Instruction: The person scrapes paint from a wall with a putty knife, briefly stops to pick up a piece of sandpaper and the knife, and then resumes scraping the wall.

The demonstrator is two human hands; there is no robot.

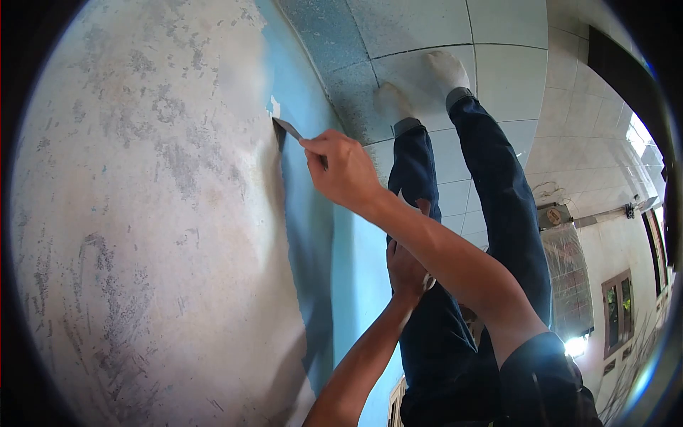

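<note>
My right hand [341,167] is closed around the handle of a putty knife [288,129]. Its blade edge meets the wall where light blue paint [307,242] borders a bare, whitish, grey-scuffed surface [163,213]. A small pale flake [275,107] shows just beyond the blade. Lower down, my left hand [407,269] rests on my dark trouser leg [420,171], partly hidden behind the right forearm. One finger shows past that forearm, stretched out, and I see nothing held in this hand.
The wall fills the left side. Pale tiles [509,82] cover the floor, with dusty patches along the wall's foot [348,92]. My feet [448,69] stand on the tiles. At right are a plastic-wrapped stack [569,270], a bright lamp [576,346] and a window [617,313].
</note>
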